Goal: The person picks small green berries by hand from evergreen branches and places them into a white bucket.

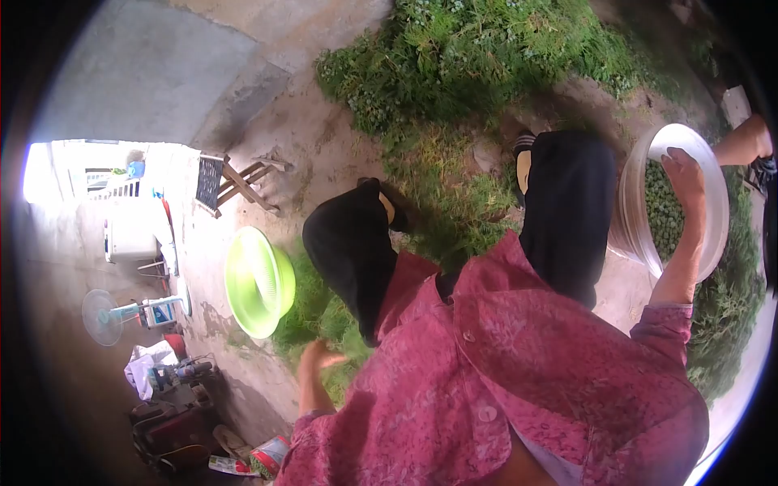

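Observation:
My right hand (687, 176) is inside the white basin (711, 219), above a heap of small green berries or cones (664, 212). Its fingers look loosely stretched out, and I make out nothing in them. On the other side, my left hand (320, 358) hangs beside my knee with its fingers apart and slightly blurred. It holds nothing visible and is over cut green sprigs (324, 320). Nearest to it stands a light green plastic basin (284, 279), tilted in view. Between my feet lie more feathery sprigs (450, 182).
A large pile of green branches (478, 57) lies in front, with more greenery (717, 324) at the right. Another person's limb (744, 142) shows beyond the white basin. At left are a folding stool (239, 182), a fan (104, 316) and a dark bag (174, 429).

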Demonstrator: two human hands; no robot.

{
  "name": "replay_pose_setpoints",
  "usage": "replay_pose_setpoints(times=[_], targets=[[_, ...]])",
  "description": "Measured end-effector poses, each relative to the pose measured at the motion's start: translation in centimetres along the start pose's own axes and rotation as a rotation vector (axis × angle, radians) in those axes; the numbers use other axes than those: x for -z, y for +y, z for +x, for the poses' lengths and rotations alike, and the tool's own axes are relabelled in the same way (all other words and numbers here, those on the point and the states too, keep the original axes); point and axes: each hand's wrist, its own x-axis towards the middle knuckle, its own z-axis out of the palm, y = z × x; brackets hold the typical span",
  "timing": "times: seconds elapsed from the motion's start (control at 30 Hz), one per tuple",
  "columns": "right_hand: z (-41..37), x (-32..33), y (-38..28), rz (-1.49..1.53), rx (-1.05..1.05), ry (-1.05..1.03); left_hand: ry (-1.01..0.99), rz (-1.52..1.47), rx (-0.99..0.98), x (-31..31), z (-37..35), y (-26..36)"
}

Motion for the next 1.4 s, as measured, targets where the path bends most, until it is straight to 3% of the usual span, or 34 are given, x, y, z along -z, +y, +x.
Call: replay_pose_setpoints(times=[0.1, 0.13, 0.17, 0.23, 0.27, 0.33, 0.37, 0.4, 0.43, 0.53, 0.6, 0.7, 0.77, 0.83, 0.87, 0.93, 0.97, 1.07, 1.13, 1.23, 1.33, 1.4], targets=[[2.4, 1.1, -4.2, -0.010, 0.086, 0.017, -0.040, -0.219, 0.018, 3.6, -1.5, 2.0], [3.3, 1.3, -6.1, -0.014, 0.117, 0.002, 0.040, -0.210, 0.008, 4.9, 0.0, 1.3], [4.2, 1.3, -8.6, -0.019, 0.133, 0.009, 0.147, -0.138, 0.001, 9.7, -2.0, 4.4], [5.8, 1.2, -14.3, 0.018, 0.223, -0.053, 0.703, -0.007, -0.078, 13.6, 0.6, 4.5], [6.8, 0.8, -16.5, 0.049, 0.328, -0.096, 0.794, 0.024, -0.062, 17.9, -0.1, 7.1], [8.5, -1.8, -20.2, 0.128, 0.592, -0.141, 1.099, -0.121, -0.308, 23.9, -0.7, 11.4], [9.3, -3.1, -22.1, 0.177, 0.750, -0.144, 1.079, -0.217, -0.405, 26.8, -1.5, 14.3], [9.6, -3.5, -25.8, 0.113, 0.729, -0.279, 1.141, -0.189, -0.521, 28.6, -1.3, 16.9], [9.9, -3.9, -29.5, 0.046, 0.703, -0.414, 1.025, -0.211, -0.609, 30.2, -2.1, 19.9], [13.3, -10.2, -34.3, -0.017, 0.939, -0.590, 0.785, -0.145, -1.051, 31.8, -0.6, 26.1], [15.4, -15.1, -36.7, -0.069, 0.948, -0.718, 0.723, 0.043, -1.129, 31.3, 0.8, 29.4], [18.8, -22.7, -39.1, -0.134, 0.925, -0.789, 0.666, 0.078, -1.153, 29.0, 5.0, 30.8], [20.5, -27.9, -40.0, -0.168, 0.936, -0.822, 0.667, 0.240, -0.941, 28.1, 4.6, 29.2], [22.9, -32.5, -42.0, -0.012, 0.785, -0.567, 0.519, 0.199, -0.965, 28.4, 4.0, 28.2], [23.7, -33.6, -43.6, -0.008, 0.787, -0.569, 0.566, 0.126, -1.071, 28.6, 4.2, 28.1], [24.8, -36.3, -46.7, -0.100, 0.569, -0.511, 0.600, 0.037, -1.200, 29.5, 4.1, 27.8], [25.4, -37.7, -47.9, -0.098, 0.579, -0.526, 0.592, 0.029, -1.186, 29.7, 4.1, 27.6], [27.1, -41.7, -50.8, -0.104, 0.319, -0.497, 0.550, 0.120, -1.079, 29.3, 4.8, 27.4], [29.0, -45.0, -51.3, -0.115, 0.301, -0.519, 0.532, 0.115, -1.057, 29.2, 5.3, 27.2], [30.1, -47.2, -50.6, -0.098, 0.290, -0.481, 0.497, 0.047, -1.072, 29.9, 5.3, 27.1], [29.8, -46.3, -49.6, -0.104, 0.332, -0.409, 0.604, -0.007, -1.080, 30.0, 4.8, 27.0], [29.5, -43.8, -48.8, -0.143, 0.368, -0.375, 0.504, 0.080, -1.058, 30.0, 4.5, 27.6]])
